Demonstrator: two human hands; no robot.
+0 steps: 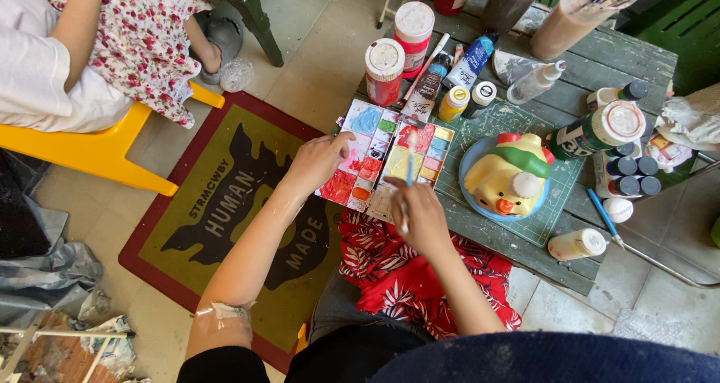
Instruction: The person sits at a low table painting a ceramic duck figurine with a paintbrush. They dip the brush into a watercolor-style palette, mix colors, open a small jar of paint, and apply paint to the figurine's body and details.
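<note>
My left hand [319, 160] grips the near left edge of a paint palette [375, 121] with several wells of red, blue, yellow and green paint. My right hand [421, 216] holds a thin blue-handled paintbrush [409, 172] whose tip rests over the yellow wells of the palette. To the right, a yellow duck-shaped figurine [508, 177] with a green and red cap sits on a blue plate [469, 158], which stands on a green cutting mat [559, 181]. A red patterned cloth [390, 267] lies over my lap.
Paint jars [385, 70], tubes and small bottles [453, 103] crowd the worn green table [600, 61]. Another brush [604, 216] lies at the right. A person in a floral garment sits on a yellow chair [97, 154] at the upper left. A red-bordered mat [225, 203] covers the floor.
</note>
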